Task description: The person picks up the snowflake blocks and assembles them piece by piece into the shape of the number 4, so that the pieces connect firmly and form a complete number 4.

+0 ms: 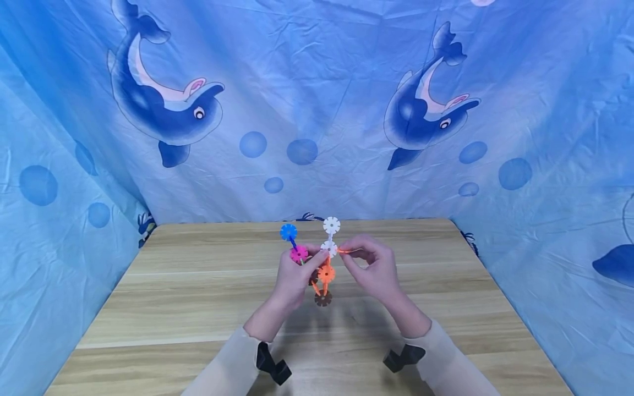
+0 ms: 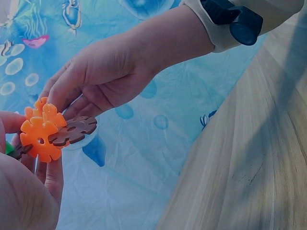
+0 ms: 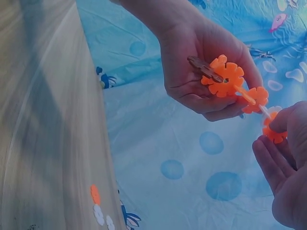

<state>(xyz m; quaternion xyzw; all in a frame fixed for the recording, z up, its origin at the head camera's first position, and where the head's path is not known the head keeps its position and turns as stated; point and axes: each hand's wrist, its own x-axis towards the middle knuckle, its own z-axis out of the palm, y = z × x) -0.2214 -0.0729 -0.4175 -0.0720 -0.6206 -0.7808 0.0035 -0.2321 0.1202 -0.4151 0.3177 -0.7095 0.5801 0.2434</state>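
Observation:
My left hand (image 1: 289,280) grips a chain of linked, notched snowflake discs above the table. A blue disc (image 1: 288,232) and a pink disc (image 1: 299,254) stick out on its left. At the top stands a white disc (image 1: 332,225), above another white disc (image 1: 329,249) by the left thumb. Lower down, an orange disc (image 1: 326,273) joins a brown disc (image 1: 323,298). Between thumb and fingers my right hand (image 1: 373,269) pinches an orange disc (image 3: 275,134), seen edge-on from the head, right at the white disc's edge. The left fingers hide part of the chain.
Below the hands spreads a wooden table (image 1: 198,308). In the right wrist view, a loose orange disc (image 3: 95,195) and two white discs (image 3: 99,214) lie near its edge. A blue dolphin-print cloth (image 1: 317,110) hangs behind and along both sides.

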